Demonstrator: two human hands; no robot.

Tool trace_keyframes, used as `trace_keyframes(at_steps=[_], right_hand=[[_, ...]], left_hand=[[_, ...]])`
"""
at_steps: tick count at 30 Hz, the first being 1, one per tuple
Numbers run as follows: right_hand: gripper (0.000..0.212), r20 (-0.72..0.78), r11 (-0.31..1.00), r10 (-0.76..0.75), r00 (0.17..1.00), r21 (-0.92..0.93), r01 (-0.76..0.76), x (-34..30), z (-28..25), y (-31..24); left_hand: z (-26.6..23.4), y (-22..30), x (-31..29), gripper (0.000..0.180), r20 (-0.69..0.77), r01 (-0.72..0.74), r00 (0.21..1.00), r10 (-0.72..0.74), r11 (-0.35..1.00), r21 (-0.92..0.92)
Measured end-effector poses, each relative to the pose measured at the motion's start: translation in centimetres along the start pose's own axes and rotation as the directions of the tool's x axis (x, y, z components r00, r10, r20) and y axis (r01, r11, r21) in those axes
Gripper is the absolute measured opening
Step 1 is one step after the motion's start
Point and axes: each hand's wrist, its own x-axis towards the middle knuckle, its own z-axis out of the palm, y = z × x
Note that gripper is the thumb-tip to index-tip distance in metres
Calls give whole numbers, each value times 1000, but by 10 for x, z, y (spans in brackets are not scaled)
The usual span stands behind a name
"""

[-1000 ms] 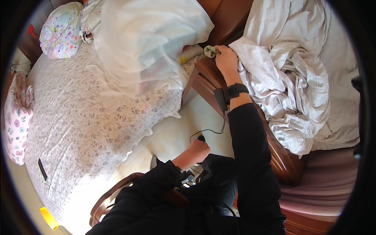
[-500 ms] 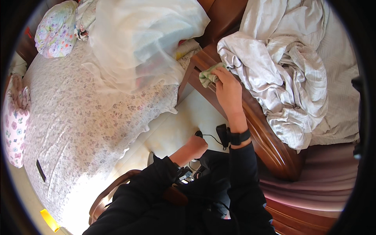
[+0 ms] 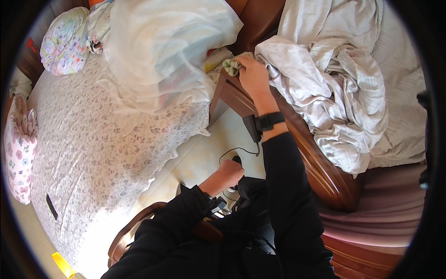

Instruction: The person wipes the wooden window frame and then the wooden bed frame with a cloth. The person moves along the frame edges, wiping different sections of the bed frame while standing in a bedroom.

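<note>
My right hand grips a crumpled green-and-white cloth and presses it on the far end of the dark wooden bed frame. A black strap with a small box circles that wrist. Lower down, my left hand hangs over my knee with its fingers curled in; its inner side is hidden, so what it holds, if anything, does not show. Beside the right hand, a rumpled pale sheet lies along the frame's edge.
On the left is a bed with a flowered cover, a sheer white fabric heap and a floral pillow. A curved wooden chair part stands by my left arm. Pale floor tiles show between the beds.
My right hand has slid the cloth along the wooden frame, away from me and to the left, up to its far end. My left hand has hardly moved.
</note>
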Motion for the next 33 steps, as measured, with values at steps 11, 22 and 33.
trace_keyframes(at_steps=[11, 22, 33], right_hand=[[30, 81, 964, -124, 989, -227, 140, -130, -121, -24], [31, 25, 946, -200, 980, -257, 199, -115, -86, -27], [21, -48, 966, -189, 981, -190, 177, -35, 11, -44]], left_hand=[[3, -3, -1, 9, 17, -4, 1000, 3, 1000, 17], [4, 3, -1, 8, -11, -22, 1000, 22, 1000, 0], [2, -2, -2, 10, -2, -5, 1000, 5, 999, -33]])
